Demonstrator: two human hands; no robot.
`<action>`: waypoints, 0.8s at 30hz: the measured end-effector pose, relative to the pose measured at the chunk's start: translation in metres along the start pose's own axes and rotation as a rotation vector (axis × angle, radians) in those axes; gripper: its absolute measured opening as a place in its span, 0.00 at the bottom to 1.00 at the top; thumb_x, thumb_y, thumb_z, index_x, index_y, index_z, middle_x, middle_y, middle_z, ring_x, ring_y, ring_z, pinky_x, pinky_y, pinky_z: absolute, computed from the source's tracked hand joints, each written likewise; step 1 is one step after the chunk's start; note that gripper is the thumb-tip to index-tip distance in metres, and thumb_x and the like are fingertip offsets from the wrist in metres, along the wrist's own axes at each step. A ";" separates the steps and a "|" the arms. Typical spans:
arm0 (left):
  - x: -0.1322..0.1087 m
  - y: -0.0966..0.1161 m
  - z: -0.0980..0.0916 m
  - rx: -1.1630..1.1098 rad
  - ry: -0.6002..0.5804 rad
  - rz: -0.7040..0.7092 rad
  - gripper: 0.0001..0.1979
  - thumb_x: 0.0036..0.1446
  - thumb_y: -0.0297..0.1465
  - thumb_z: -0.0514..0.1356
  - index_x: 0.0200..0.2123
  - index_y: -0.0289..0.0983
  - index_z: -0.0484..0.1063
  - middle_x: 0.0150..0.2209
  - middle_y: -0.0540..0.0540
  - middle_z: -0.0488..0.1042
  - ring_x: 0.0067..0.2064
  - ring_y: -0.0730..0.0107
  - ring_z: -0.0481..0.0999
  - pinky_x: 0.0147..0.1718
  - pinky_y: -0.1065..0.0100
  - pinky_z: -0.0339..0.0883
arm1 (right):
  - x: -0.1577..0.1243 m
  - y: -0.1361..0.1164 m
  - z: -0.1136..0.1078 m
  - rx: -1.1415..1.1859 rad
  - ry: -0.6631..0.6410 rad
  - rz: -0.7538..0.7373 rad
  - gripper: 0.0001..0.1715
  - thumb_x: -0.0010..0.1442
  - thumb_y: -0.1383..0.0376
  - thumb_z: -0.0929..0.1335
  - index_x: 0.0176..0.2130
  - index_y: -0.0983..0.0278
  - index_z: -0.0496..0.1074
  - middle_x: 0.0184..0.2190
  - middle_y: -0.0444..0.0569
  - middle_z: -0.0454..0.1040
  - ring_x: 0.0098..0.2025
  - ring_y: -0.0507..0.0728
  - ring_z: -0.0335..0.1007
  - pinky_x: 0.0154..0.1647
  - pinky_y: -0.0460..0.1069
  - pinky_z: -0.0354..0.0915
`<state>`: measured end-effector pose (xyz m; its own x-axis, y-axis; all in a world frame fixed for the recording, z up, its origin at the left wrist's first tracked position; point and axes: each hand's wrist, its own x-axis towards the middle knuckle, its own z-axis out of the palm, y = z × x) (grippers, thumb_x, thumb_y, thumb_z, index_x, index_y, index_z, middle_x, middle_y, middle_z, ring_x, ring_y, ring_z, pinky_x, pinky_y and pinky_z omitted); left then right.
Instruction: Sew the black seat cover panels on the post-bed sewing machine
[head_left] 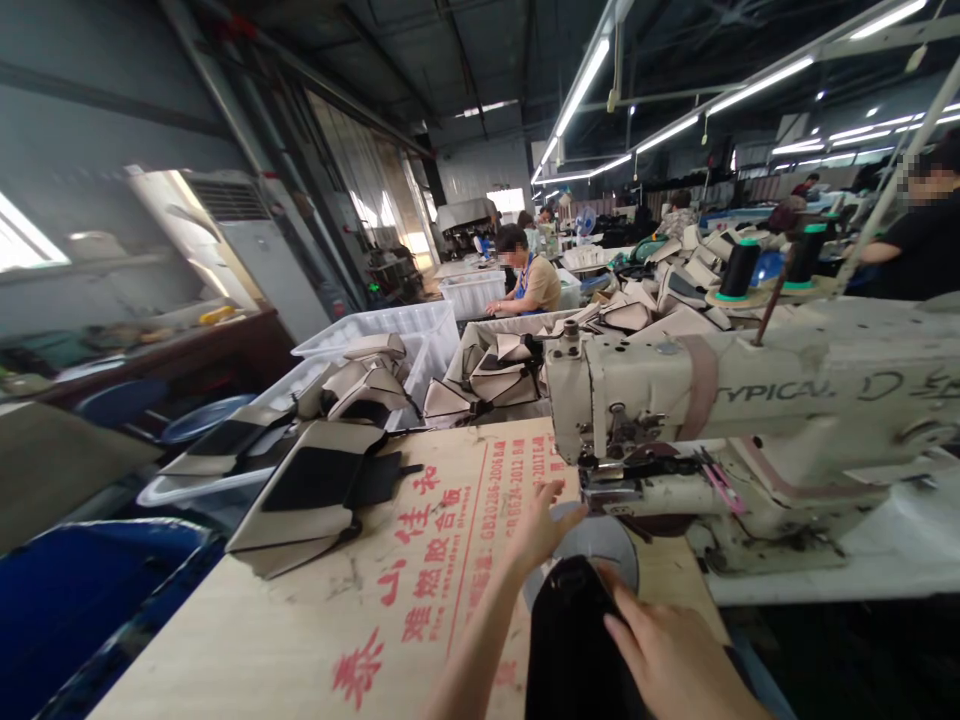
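Observation:
My left hand (546, 528) is in front of the sewing machine (637, 395), near its needle area. Its fingers are stretched and apart, with nothing visible in them. My right hand (667, 640) grips the edge of a black fabric piece (574, 635), thumb and fingers at its right side. Part of this piece runs out of the bottom of the view. Behind the fabric, below the machine's arm, lies a grey round disc (611, 540). A beige and black sewn piece (311, 490) rests on the plywood table (300, 630) to the left.
White plastic bins (431, 340) behind the table hold several beige and black pieces. More sewn pieces (675, 275) are heaped beyond the machine. Black thread cones (739, 268) stand on it. A blue container (97, 590) is at left. A co-worker (536, 285) sits further back.

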<state>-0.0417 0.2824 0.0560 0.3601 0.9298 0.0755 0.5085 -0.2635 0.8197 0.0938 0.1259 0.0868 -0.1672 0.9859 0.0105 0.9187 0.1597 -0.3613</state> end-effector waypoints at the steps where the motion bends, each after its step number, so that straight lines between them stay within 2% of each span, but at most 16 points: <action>1: 0.006 -0.001 0.002 0.004 -0.016 0.016 0.18 0.46 0.40 0.62 0.39 0.38 0.72 0.42 0.43 0.69 0.45 0.59 0.67 0.46 0.59 0.59 | 0.002 0.002 -0.003 0.046 -0.023 -0.018 0.28 0.62 0.65 0.57 0.60 0.68 0.56 0.28 0.51 0.77 0.29 0.62 0.75 0.28 0.50 0.67; 4: 0.012 -0.001 0.000 -0.014 -0.089 0.080 0.09 0.46 0.38 0.62 0.27 0.39 0.73 0.36 0.46 0.70 0.43 0.62 0.67 0.47 0.61 0.58 | 0.006 0.015 -0.016 0.212 -0.063 -0.072 0.27 0.61 0.60 0.60 0.58 0.64 0.60 0.32 0.51 0.77 0.34 0.61 0.75 0.34 0.49 0.68; 6: 0.009 -0.002 -0.003 -0.046 -0.117 0.099 0.09 0.48 0.37 0.61 0.23 0.39 0.72 0.34 0.47 0.70 0.40 0.65 0.68 0.46 0.65 0.59 | 0.007 0.024 -0.025 0.327 -0.042 -0.059 0.25 0.61 0.58 0.60 0.56 0.61 0.63 0.35 0.50 0.77 0.36 0.59 0.74 0.37 0.48 0.67; 10: 0.004 -0.011 -0.007 -0.128 -0.057 0.018 0.15 0.56 0.41 0.52 0.27 0.37 0.71 0.34 0.46 0.71 0.39 0.67 0.69 0.42 0.65 0.62 | 0.013 0.038 -0.032 0.575 0.032 0.023 0.22 0.63 0.54 0.57 0.50 0.60 0.68 0.32 0.46 0.76 0.36 0.55 0.73 0.40 0.45 0.64; 13: 0.003 -0.023 -0.006 -0.189 -0.023 -0.061 0.21 0.59 0.44 0.45 0.33 0.36 0.70 0.41 0.43 0.73 0.43 0.65 0.71 0.42 0.65 0.64 | 0.019 0.042 -0.026 0.696 0.079 0.061 0.22 0.63 0.52 0.57 0.44 0.60 0.71 0.28 0.44 0.75 0.33 0.53 0.71 0.37 0.44 0.63; 15: 0.004 -0.029 -0.003 -0.201 -0.035 -0.083 0.24 0.61 0.44 0.40 0.32 0.35 0.69 0.45 0.41 0.73 0.46 0.64 0.71 0.42 0.65 0.64 | 0.021 0.041 -0.020 0.722 0.090 0.077 0.21 0.63 0.52 0.57 0.42 0.59 0.71 0.29 0.44 0.75 0.33 0.53 0.71 0.36 0.44 0.63; 17: 0.004 -0.030 0.000 -0.169 -0.053 -0.097 0.21 0.59 0.44 0.44 0.34 0.35 0.69 0.45 0.40 0.73 0.47 0.62 0.71 0.43 0.64 0.64 | 0.022 0.040 -0.015 0.723 0.092 0.080 0.21 0.63 0.52 0.57 0.41 0.59 0.71 0.30 0.44 0.75 0.33 0.53 0.71 0.36 0.43 0.63; 19: 0.005 -0.025 0.003 -0.105 -0.059 -0.099 0.17 0.52 0.41 0.55 0.40 0.35 0.67 0.45 0.40 0.72 0.48 0.61 0.70 0.44 0.63 0.63 | 0.022 0.038 -0.012 0.716 0.093 0.070 0.21 0.63 0.53 0.57 0.41 0.60 0.72 0.33 0.46 0.76 0.35 0.53 0.72 0.38 0.43 0.64; 20: 0.005 -0.021 0.004 -0.068 -0.061 -0.089 0.19 0.48 0.38 0.60 0.42 0.36 0.66 0.46 0.41 0.71 0.48 0.61 0.70 0.45 0.62 0.62 | 0.022 0.037 -0.010 0.712 0.088 0.062 0.21 0.63 0.54 0.57 0.41 0.60 0.72 0.34 0.47 0.76 0.36 0.54 0.72 0.39 0.43 0.64; 22: 0.007 -0.010 0.004 0.003 -0.077 -0.055 0.21 0.44 0.33 0.62 0.44 0.38 0.66 0.44 0.44 0.72 0.46 0.63 0.70 0.46 0.64 0.61 | 0.022 0.036 -0.008 0.700 0.075 0.050 0.21 0.63 0.55 0.56 0.42 0.61 0.72 0.38 0.48 0.76 0.39 0.55 0.72 0.42 0.44 0.64; 24: 0.008 0.002 0.003 0.061 -0.109 -0.023 0.16 0.46 0.32 0.60 0.40 0.39 0.68 0.37 0.47 0.74 0.40 0.66 0.72 0.42 0.67 0.61 | 0.022 0.035 -0.005 0.676 0.062 0.047 0.22 0.64 0.56 0.56 0.42 0.62 0.72 0.39 0.50 0.76 0.40 0.56 0.73 0.43 0.45 0.65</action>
<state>-0.0356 0.2885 0.0570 0.4290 0.9032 -0.0078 0.5629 -0.2606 0.7844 0.1241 0.1538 0.0787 -0.0934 0.9953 0.0264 0.4955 0.0695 -0.8658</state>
